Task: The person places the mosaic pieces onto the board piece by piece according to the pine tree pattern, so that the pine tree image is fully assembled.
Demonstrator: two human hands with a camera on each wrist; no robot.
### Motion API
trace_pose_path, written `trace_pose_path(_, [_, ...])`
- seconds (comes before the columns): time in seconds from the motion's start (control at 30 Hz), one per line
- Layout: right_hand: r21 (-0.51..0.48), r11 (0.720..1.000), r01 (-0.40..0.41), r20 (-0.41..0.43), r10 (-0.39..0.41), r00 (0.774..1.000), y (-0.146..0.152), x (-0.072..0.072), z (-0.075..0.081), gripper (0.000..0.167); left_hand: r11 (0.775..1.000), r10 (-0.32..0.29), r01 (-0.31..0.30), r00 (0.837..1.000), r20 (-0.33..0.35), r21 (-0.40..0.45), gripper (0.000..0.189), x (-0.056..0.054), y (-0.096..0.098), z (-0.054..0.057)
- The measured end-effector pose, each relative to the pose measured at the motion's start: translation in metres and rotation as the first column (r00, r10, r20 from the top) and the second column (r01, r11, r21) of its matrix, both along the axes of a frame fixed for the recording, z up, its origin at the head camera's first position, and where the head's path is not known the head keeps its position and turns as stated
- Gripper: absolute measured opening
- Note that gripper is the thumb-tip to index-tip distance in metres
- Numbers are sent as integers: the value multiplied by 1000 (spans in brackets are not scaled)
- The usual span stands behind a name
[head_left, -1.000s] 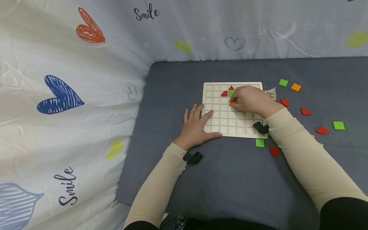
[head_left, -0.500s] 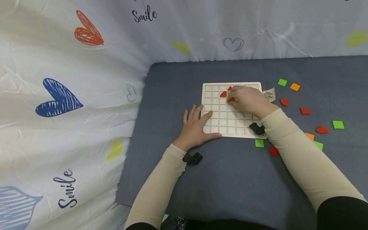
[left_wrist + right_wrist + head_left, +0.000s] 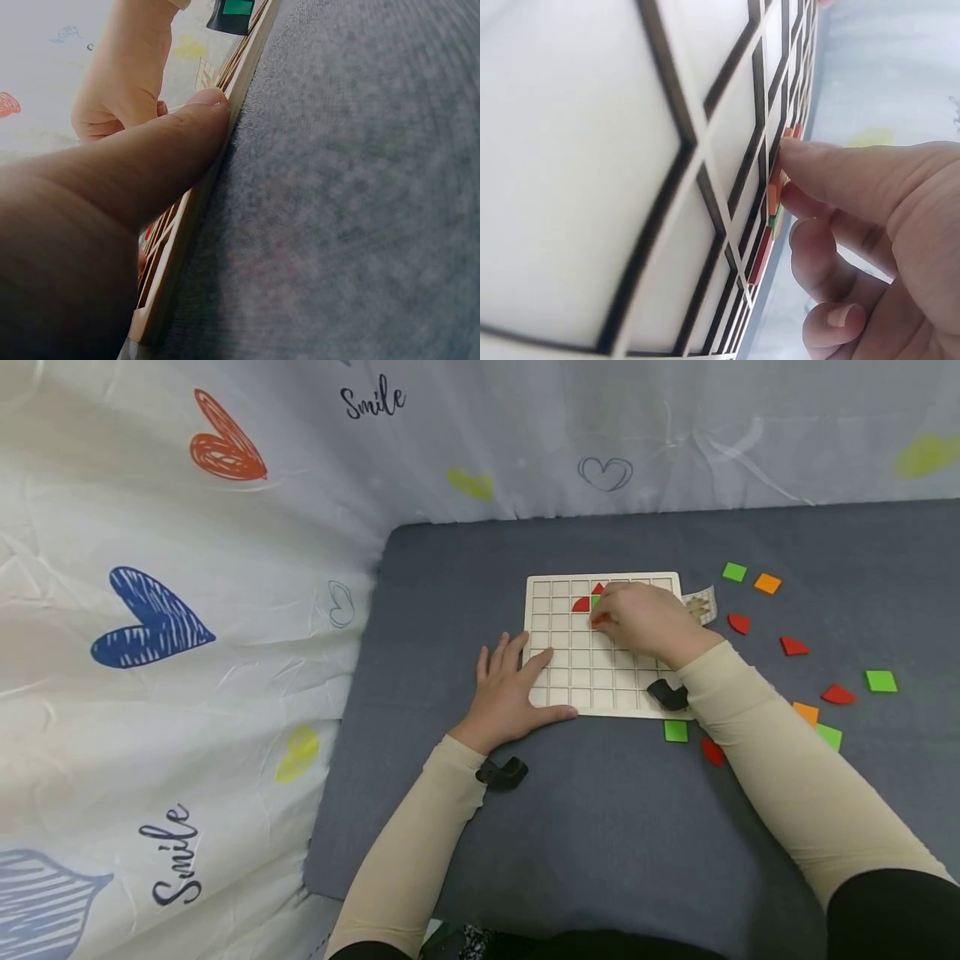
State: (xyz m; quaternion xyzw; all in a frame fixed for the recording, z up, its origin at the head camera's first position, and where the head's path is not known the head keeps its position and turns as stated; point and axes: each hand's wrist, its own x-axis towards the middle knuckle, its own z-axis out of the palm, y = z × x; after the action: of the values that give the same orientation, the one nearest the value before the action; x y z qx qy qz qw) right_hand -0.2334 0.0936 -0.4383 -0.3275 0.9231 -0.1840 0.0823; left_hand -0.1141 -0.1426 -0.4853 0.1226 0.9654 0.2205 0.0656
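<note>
A pale gridded board [image 3: 570,681] lies on the grey table. My left hand [image 3: 504,700] rests at its front left corner with fingers spread, and the thumb [image 3: 196,124] lies along the near edge in the left wrist view. Over the upper middle, my right hand [image 3: 651,622] pinches an orange tile [image 3: 774,196] between thumb and fingertips, low at the grid; the fingers cover most of it in the head view. Beside it on the board are a green tile [image 3: 774,223], a red rounded tile [image 3: 581,604] and a red triangle [image 3: 597,588].
A small printed card [image 3: 701,607] sticks out at the board's right side. Loose tiles lie to the right, among them a green square [image 3: 881,682], an orange square [image 3: 767,583] and a red piece [image 3: 837,694]. A green square [image 3: 676,732] touches the board's front edge.
My right hand has shifted slightly left over the board with the orange tile, and its forearm uncovers more of an orange and a green tile at right. My left hand stays put.
</note>
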Motion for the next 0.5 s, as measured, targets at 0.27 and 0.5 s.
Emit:
trace_pose_path(0.27, [-28,1000,6,-2,-6,1000,5,2,-3,13,1000,1,-1,1000,10,1,99,0,1,1])
trace_pose_path(0.5, [-30,999,19,16,-18,1000,7,6,-2,18,1000,8,-8,1000,16,8,100,-1,1,1])
